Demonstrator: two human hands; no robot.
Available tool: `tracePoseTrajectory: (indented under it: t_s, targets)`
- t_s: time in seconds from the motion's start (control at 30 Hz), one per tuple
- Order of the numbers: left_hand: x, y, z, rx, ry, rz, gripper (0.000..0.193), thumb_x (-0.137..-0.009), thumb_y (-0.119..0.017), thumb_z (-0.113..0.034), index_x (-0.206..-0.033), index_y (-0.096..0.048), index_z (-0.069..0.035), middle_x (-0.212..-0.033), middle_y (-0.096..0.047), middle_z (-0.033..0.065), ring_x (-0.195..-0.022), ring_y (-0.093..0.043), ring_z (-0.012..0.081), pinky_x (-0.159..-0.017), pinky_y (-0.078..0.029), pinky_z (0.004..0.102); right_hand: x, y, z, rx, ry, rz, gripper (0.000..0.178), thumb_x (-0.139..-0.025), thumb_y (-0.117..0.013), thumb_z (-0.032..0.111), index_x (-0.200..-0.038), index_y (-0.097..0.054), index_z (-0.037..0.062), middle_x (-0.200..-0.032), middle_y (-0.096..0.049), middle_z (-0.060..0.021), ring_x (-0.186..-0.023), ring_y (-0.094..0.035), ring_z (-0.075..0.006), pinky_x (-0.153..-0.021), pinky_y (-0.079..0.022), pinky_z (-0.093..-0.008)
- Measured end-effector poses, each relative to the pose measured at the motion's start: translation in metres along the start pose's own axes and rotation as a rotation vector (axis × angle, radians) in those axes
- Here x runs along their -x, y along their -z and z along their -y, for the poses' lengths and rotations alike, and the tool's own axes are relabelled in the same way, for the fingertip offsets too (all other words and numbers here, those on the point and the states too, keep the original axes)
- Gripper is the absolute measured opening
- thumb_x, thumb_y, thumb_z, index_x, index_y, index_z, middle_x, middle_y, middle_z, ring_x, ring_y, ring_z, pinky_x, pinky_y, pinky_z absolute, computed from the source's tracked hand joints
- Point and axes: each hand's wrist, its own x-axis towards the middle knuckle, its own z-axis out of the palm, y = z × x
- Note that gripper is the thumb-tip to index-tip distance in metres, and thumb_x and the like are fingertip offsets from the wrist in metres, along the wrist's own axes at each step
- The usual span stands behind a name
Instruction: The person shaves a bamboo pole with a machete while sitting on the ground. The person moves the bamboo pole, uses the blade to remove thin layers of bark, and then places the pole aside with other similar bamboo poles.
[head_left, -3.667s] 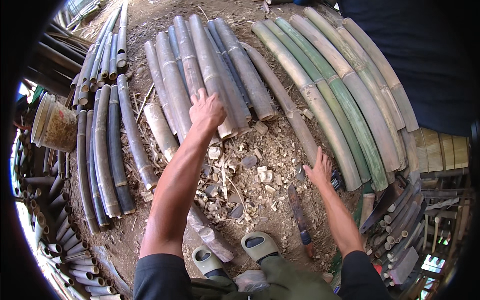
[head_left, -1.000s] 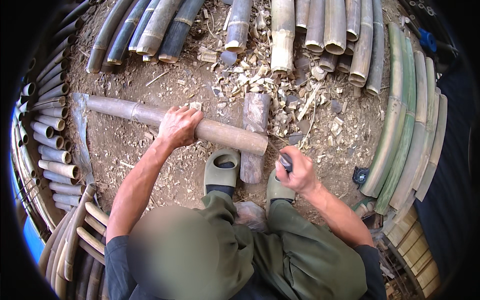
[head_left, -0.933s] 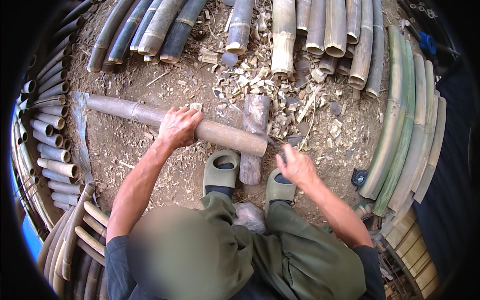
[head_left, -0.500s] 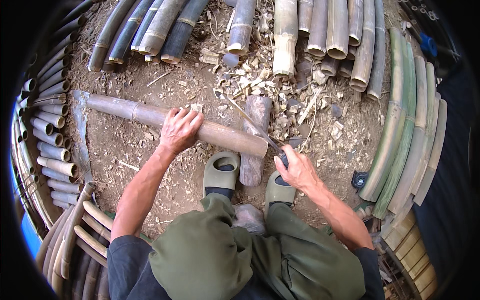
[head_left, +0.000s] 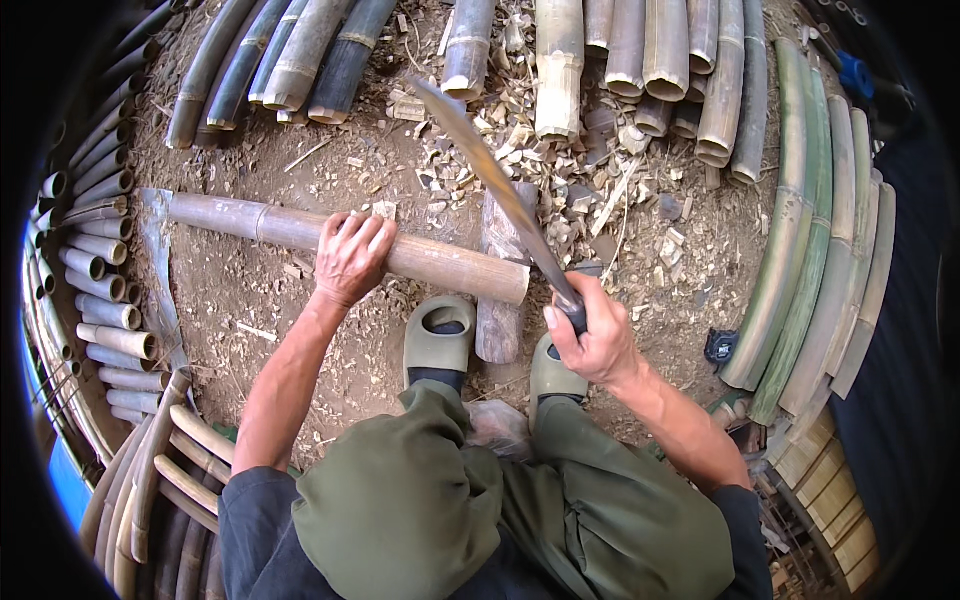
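Observation:
A brown bamboo pole (head_left: 455, 267) lies across the ground in front of me, its near right end resting on a short wooden block (head_left: 497, 330). My left hand (head_left: 350, 257) is wrapped over the top of the pole, around its middle. In my right hand (head_left: 603, 330) is a machete (head_left: 505, 200), gripped by its dark handle. Its long curved blade is raised and points up and to the left, above the block and apart from the pole's cut end. The blade looks slightly blurred.
Wood chips (head_left: 590, 210) litter the dirt beyond the block. Bamboo poles (head_left: 665, 60) lie in rows along the far side. Split lengths (head_left: 800, 240) curve along the right, beside a tape measure (head_left: 720, 346). Stacked bamboo tubes (head_left: 115, 315) line the left. My sandals (head_left: 430, 350) flank the block.
The machete has risen from low beside the pole's end, and its blade now tilts up and away. My left hand stays on the pole. The whole view has shifted slightly.

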Motion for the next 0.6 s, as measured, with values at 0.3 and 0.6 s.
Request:
tracePoseTrajectory:
  t_s: [0.3, 0.6]
  targets:
    - [-0.014, 0.051, 0.003, 0.042, 0.029, 0.388, 0.075, -0.068, -0.081, -0.024, -0.135, -0.051, -0.010, -0.124, -0.054, 0.0103, -0.119, -0.052, 0.0277, -0.106, -0.039, 0.0454, 0.006, 0.002, -0.033, 0.128, -0.379, 0.338, 0.032, -0.095, -0.063, 0.029, -0.112, -0.055, 0.0026, -0.073, -0.065, -0.0230, -0.064, -0.067, -0.0429, -0.057, -0.054, -0.0482]
    - [-0.036, 0.046, 0.021, 0.204, 0.000, 0.651, 0.040, -0.063, -0.078, -0.024, -0.097, -0.064, -0.009, -0.102, -0.062, 0.0096, -0.103, -0.061, 0.0270, -0.088, -0.054, 0.0424, 0.033, -0.016, -0.024, 0.334, -0.019, 0.144, 0.032, -0.094, -0.064, 0.022, -0.111, -0.054, -0.0025, -0.079, -0.066, -0.0214, -0.060, -0.068, -0.0364, -0.053, -0.056, -0.0430]
